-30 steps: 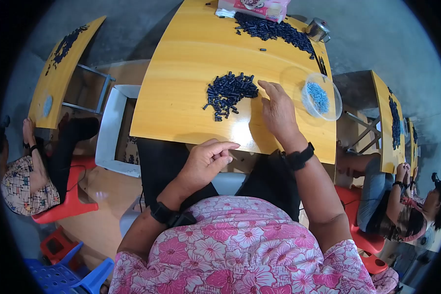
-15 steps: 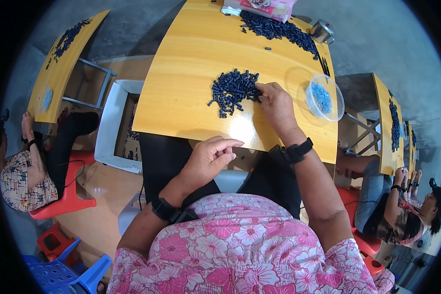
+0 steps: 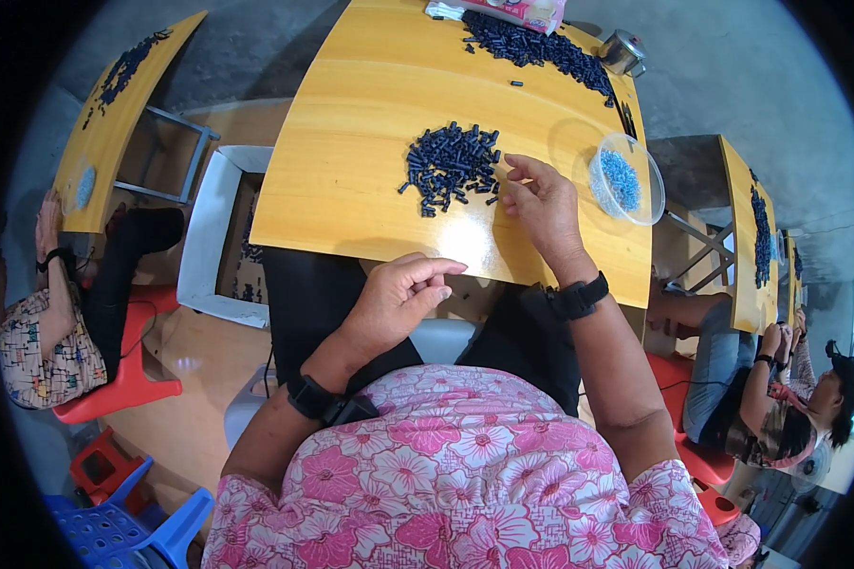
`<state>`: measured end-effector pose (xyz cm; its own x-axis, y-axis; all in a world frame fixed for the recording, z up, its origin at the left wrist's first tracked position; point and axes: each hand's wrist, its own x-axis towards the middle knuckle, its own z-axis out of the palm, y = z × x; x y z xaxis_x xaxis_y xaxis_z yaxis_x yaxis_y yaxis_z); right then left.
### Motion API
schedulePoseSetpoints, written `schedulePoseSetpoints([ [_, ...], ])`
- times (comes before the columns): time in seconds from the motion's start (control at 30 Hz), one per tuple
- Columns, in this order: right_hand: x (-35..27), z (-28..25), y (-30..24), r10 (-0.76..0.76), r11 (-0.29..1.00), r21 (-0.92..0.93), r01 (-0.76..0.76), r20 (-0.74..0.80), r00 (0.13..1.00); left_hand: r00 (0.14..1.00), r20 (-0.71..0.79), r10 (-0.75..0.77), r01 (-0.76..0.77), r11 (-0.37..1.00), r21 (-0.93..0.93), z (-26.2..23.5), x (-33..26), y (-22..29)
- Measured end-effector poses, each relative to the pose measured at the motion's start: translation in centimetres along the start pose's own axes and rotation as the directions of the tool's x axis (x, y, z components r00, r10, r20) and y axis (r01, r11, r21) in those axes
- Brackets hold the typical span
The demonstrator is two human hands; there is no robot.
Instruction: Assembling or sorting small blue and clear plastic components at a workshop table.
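Observation:
A loose pile of small black cylindrical pieces (image 3: 449,166) lies on the yellow wooden table (image 3: 351,204) before me. At its right edge is my right hand (image 3: 546,209), its thumb and forefinger apart and nothing visible between them. One black piece lies just left of the thumb. Over the table's near edge hovers my left hand (image 3: 397,299), palm inward. Its fingers are curled with the thumb close against them, and what they may hold is hidden. To the right of my right hand stands a clear round tub (image 3: 653,194) with small light-blue pieces (image 3: 621,180) in it.
A larger heap of black pieces (image 3: 531,49) lies at the far edge, beside a pink package (image 3: 527,13) and a metal cup (image 3: 622,52). A white box (image 3: 196,242) stands on the floor at left. Other people sit at tables (image 3: 751,237) on both sides.
My right hand has drawn slightly back from the pile, its thumb and forefinger parting. My left hand stays nearly in place. The whole view has shifted a little.

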<state>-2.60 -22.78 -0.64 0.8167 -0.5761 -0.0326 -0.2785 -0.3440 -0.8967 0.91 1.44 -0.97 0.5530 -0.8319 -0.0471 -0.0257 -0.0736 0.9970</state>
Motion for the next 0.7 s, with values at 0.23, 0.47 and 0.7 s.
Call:
schedulePoseSetpoints([
  [0.23, 0.6, 0.2, 2.0, -0.251, 0.953, -0.191, 0.235, -0.064, 0.966, 1.0, 0.016, 0.002, -0.001, 1.0, -0.006, 0.1, 0.1, 0.3],
  [0.47, 0.2, 0.1, 1.9, -0.254, 0.923, -0.303, 0.239, -0.011, 0.967, 1.0, 0.005, -0.011, 0.011, 1.0, -0.012, 0.1, 0.0, 0.0],
  [0.7, -0.1, 0.4, 1.2, -0.227, 0.943, -0.25, 0.22, 0.004, 0.974, 1.0, 0.008, -0.009, 0.009, 1.0, -0.016, 0.2, 0.0, 0.1],
])
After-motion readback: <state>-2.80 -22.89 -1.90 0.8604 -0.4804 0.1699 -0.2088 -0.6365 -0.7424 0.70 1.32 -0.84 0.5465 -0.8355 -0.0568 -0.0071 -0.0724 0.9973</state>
